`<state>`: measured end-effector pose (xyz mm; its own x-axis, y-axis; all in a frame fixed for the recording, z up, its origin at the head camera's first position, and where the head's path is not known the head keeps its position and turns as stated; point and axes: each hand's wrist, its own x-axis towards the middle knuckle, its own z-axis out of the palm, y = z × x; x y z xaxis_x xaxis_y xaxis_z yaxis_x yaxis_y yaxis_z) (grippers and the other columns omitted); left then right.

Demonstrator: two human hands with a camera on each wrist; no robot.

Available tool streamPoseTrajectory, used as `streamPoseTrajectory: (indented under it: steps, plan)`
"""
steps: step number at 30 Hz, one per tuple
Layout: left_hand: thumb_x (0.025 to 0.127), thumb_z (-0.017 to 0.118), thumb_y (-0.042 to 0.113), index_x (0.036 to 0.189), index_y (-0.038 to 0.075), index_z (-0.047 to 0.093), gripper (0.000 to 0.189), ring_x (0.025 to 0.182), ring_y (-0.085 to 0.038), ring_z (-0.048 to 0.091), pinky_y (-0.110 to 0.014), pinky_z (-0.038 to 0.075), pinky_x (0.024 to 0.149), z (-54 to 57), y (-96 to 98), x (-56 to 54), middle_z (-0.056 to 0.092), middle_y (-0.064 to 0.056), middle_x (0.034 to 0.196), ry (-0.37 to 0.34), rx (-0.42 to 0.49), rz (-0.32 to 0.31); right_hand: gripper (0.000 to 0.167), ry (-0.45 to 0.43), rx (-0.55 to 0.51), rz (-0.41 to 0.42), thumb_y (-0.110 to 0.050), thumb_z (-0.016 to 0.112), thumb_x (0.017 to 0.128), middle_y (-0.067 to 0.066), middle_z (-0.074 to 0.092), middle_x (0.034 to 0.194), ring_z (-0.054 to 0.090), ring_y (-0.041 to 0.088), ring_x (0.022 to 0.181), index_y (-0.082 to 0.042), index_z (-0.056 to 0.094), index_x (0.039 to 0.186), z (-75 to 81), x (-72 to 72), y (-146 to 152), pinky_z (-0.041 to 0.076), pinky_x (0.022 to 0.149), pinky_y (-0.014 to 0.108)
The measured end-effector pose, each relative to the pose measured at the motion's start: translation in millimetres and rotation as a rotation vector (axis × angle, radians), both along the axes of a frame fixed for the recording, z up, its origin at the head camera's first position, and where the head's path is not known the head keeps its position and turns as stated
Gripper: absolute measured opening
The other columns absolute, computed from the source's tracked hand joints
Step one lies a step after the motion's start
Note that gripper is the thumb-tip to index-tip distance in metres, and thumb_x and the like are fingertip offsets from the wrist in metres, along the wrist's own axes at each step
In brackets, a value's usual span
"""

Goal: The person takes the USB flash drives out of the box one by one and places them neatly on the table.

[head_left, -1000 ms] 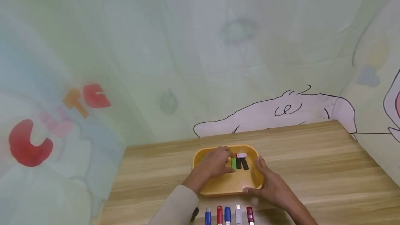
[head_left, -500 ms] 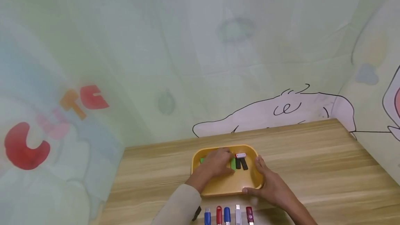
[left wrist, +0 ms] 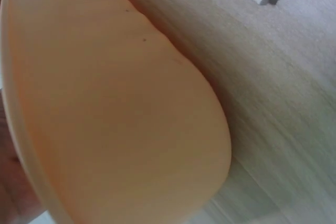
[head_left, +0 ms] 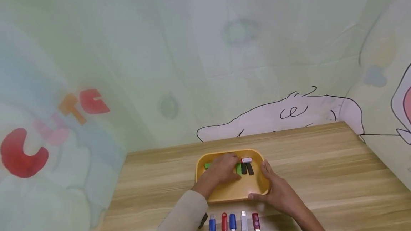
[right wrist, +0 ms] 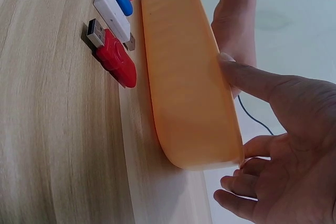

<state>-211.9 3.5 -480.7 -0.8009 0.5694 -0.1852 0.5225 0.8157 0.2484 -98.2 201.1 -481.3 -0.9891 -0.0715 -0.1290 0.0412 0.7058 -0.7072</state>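
Note:
Inside the yellow-orange tray [head_left: 231,199], my left hand [head_left: 221,170] has its thumb and index finger at the two ends of a green USB stick [head_left: 238,169], pinching it. Two black USB sticks [head_left: 246,168] lie just right of that, below a white USB stick [head_left: 246,160] with a red end. Another green piece [head_left: 207,165] shows left of the hand, partly covered. My right hand [head_left: 277,190] grips the tray's right front corner. In the right wrist view, its thumb [right wrist: 252,80] presses the rim and its fingers are at the tray's end.
In front of the tray, a row of USB sticks lies on the wooden table [head_left: 321,167]: blue [head_left: 212,223], red [head_left: 224,221], another blue [head_left: 232,221], silver-white [head_left: 244,221] and dark red [head_left: 255,221]. A dark object [head_left: 203,220] is beside the left sleeve. A printed cloth wall [head_left: 179,63] stands behind.
My left hand has shifted slightly right against the green stick, uncovering more of the green piece at the left. My right hand keeps its grip on the tray. The head view has drifted slightly.

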Motion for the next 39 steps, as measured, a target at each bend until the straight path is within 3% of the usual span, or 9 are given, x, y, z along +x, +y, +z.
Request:
streamPoseTrajectory:
  steps: [13,25,39]
  plan:
    - [0.088,0.088,0.034,0.135,0.016,0.069,0.054,0.111,-0.015,0.062,-0.036,0.053,0.109,2.1,-0.6,1.1,0.068,0.002,0.126,-0.038,0.014,0.024,0.124,-0.018,-0.008,0.0,-0.053,0.093,0.075,0.022,0.017,0.174,0.034,0.054,0.151,0.0,0.026,0.164,1.1,-0.6,0.3,0.035,0.119,0.066]
    - [0.089,0.087,0.033,0.134,0.016,0.069,0.051,0.111,-0.016,0.063,-0.037,0.053,0.109,2.3,-1.6,0.5,0.069,0.001,0.127,-0.035,0.0,0.03,0.126,-0.028,-0.01,-0.004,-0.056,0.093,0.074,0.02,0.017,0.175,0.033,0.054,0.152,-0.001,0.025,0.165,2.0,-1.2,-1.3,0.034,0.12,0.066]
    - [0.088,0.087,0.035,0.132,0.018,0.07,0.05,0.11,-0.016,0.063,-0.04,0.052,0.11,5.0,-3.6,8.8,0.069,0.002,0.126,-0.048,0.013,0.061,0.127,-0.017,0.016,0.003,-0.057,0.093,0.073,0.024,0.019,0.173,0.035,0.055,0.151,0.001,0.026,0.165,5.9,0.0,-1.7,0.036,0.118,0.066]
